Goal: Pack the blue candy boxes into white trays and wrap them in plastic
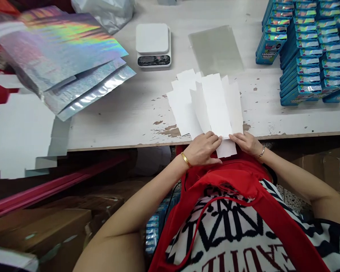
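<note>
A white cardboard box blank [217, 102] lies at the table's front edge, its near end flap [226, 148] jutting over the edge towards my red apron. My left hand [204, 148] grips the blank's left side at the crease, fingertips together and thumb lower down. On the other side of that crease my right hand [248, 144] pinches the blank with its fingertips. More white blanks [179, 102] are fanned out beneath and to the left of it. A clear plastic sheet [217, 49] lies just behind them.
A white digital scale [152, 45] stands at the back. Shiny holographic bags [70, 56] are piled at the left, above a stack of white blanks [19, 132] overhanging the edge. Rows of blue boxes [300, 90] fill the right. Brown cartons [51, 226] sit below the table.
</note>
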Demonstrator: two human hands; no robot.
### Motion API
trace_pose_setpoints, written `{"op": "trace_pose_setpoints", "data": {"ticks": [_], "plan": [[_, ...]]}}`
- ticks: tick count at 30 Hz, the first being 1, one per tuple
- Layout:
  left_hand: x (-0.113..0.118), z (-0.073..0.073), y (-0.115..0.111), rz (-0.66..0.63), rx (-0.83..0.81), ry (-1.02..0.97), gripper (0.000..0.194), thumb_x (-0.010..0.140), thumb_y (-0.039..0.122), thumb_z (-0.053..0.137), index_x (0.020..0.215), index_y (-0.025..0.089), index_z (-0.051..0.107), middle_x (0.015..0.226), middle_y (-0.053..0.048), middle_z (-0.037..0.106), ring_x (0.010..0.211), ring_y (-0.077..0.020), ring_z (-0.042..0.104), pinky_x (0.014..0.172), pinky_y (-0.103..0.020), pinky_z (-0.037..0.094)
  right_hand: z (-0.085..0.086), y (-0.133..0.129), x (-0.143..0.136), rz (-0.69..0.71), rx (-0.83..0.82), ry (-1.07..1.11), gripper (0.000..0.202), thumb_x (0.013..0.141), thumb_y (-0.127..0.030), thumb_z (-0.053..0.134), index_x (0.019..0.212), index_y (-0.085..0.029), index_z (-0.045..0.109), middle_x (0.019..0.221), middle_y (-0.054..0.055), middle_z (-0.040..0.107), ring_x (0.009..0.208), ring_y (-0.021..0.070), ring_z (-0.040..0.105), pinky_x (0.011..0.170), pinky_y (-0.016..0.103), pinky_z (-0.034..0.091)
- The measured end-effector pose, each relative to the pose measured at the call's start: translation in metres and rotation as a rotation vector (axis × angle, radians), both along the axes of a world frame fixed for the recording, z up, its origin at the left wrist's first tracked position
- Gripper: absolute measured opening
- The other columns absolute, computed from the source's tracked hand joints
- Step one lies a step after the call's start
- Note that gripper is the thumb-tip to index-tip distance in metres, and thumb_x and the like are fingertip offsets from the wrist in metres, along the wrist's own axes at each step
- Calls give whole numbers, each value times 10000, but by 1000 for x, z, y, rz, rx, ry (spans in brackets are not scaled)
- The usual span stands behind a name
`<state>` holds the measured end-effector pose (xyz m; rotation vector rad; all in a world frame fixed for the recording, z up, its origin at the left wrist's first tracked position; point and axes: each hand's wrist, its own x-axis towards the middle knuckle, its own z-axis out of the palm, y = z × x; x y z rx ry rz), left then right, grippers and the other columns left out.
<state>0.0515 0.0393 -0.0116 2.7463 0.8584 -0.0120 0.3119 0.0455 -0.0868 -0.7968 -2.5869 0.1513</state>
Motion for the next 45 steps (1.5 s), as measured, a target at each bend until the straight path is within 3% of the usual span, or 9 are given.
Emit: {"op": "trace_pose_setpoints", "data": {"ticks": [5,10,15,21,29,33,37,41,45], "plan": [[3,1,-4,3,9,121,767,819,441,667,1409,42,382,1288,-216,554,1226,-351,455,884,-409,457,2,3,-4,-31,13,-12,475,968,-84,385,1426,-195,445,984,96,647,800,183,548,672,316,481],[6,-6,-2,32,1,113,676,856,352,621,1413,49,387,1236,-211,574,1148,-330,500,863,-416,463,-1,9,-6,-41,64,25,444,964,-74,399,1395,-152,476,928,91,643,776,182,542,677,315,481],[2,-9,3,30,-17,31,596,885,336,552,1398,60,427,1188,-198,590,1062,-301,523,873,-418,467,4,15,4,99,13,-28,498,947,-80,409,1434,-181,432,1185,139,620,892,203,565,762,364,510],[6,-15,9,161,5,-2,420,936,94,339,1304,120,540,1092,-165,627,935,-239,540,839,-383,477,17,18,15,236,-53,-149,662,896,-200,500,1522,-132,296,1472,175,453,951,249,545,777,416,515],[3,-16,13,159,-35,-227,425,968,152,303,1336,158,515,1005,-108,652,906,-185,590,816,-318,508,0,13,-6,53,-83,49,510,941,-100,391,1442,-172,447,1365,152,581,998,240,582,825,438,536],[2,-14,17,161,-52,-316,457,987,315,365,1401,135,437,1095,-131,635,956,-187,624,814,-302,524,0,11,-15,-62,-129,203,532,966,-134,387,1494,-189,346,1402,164,534,1264,248,526,967,457,524],[14,-13,22,321,-53,-210,380,996,226,308,1296,164,532,1084,-117,635,911,-174,646,759,-275,525,0,10,-22,-149,-44,311,593,967,-147,439,1517,-283,261,1506,139,413,1386,241,418,1022,476,505],[28,-11,28,404,-94,-148,343,987,209,344,1250,189,563,1071,-99,636,921,-177,648,778,-283,530,-9,4,-23,-156,-41,189,532,971,-154,438,1481,-287,369,1488,129,456,1242,247,549,971,457,535],[26,-14,21,492,-32,-297,383,984,233,364,1343,176,484,1332,-161,530,1086,-206,614,884,-344,533,-12,-3,-20,-178,-56,17,497,977,-170,416,1471,-221,420,1447,150,512,974,243,619,857,444,563]]}}
